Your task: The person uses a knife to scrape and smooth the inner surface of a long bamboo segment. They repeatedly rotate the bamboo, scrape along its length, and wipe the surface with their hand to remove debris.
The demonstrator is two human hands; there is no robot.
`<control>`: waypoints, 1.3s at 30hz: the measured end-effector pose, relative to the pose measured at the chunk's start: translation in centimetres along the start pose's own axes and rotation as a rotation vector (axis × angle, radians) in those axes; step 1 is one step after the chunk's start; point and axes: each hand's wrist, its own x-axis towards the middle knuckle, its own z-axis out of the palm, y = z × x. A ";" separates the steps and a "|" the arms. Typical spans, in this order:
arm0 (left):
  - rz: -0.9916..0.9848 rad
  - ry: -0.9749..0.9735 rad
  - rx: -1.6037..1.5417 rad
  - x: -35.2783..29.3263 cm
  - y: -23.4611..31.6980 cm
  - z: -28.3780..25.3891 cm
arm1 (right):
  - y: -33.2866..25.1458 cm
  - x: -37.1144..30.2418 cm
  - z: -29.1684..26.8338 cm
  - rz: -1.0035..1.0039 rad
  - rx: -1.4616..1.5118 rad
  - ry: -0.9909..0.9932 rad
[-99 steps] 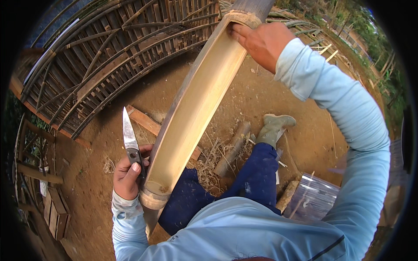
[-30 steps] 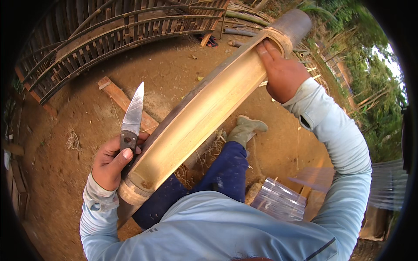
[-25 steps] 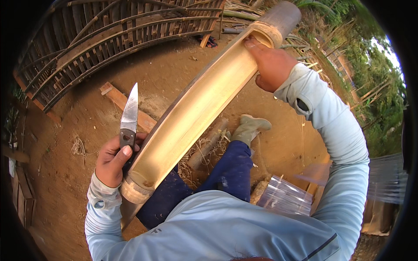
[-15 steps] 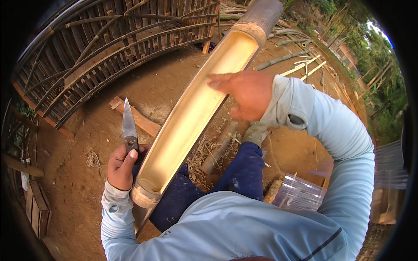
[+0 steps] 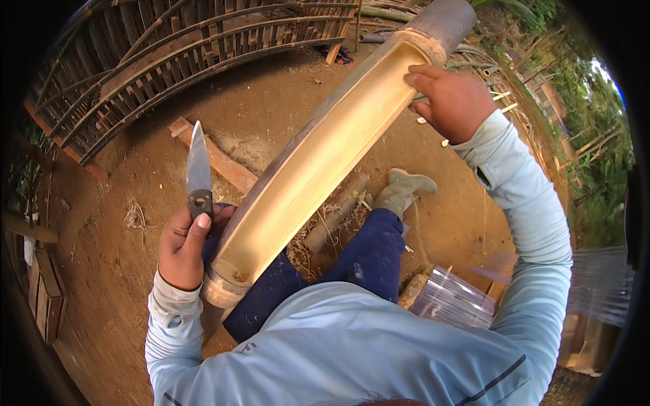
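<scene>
A thick bamboo section [image 5: 325, 152], split open along its length into a pale hollow trough, slants across my lap from lower left to upper right. Its outer skin is dark, and a closed joint stands at each end of the hollow. In my left hand [image 5: 184, 247] is a knife [image 5: 198, 166], held by its dark handle with the blade pointing up, beside the bamboo's lower end. My right hand [image 5: 455, 101] grips the right rim near the upper end, fingertips inside the hollow and thumb by the outer edge.
A slatted wooden rack [image 5: 203, 51] stands at the upper left. A wooden plank [image 5: 220, 159] lies on the dirt beyond the knife. Shavings and a short log [image 5: 338, 213] lie near my boot [image 5: 404, 191]. Clear plastic sheeting [image 5: 453, 298] is at my right; cut bamboo poles lie at the upper right.
My right hand has moved up and right, from the middle of the hollow to the rim near its upper end. The bamboo's upper end has shifted right. The knife stays in my left hand.
</scene>
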 end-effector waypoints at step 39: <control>0.000 0.514 1.301 -14.0 -3.8 -2.9 | -3.0 6.9 10.7 0.055 0.260 0.637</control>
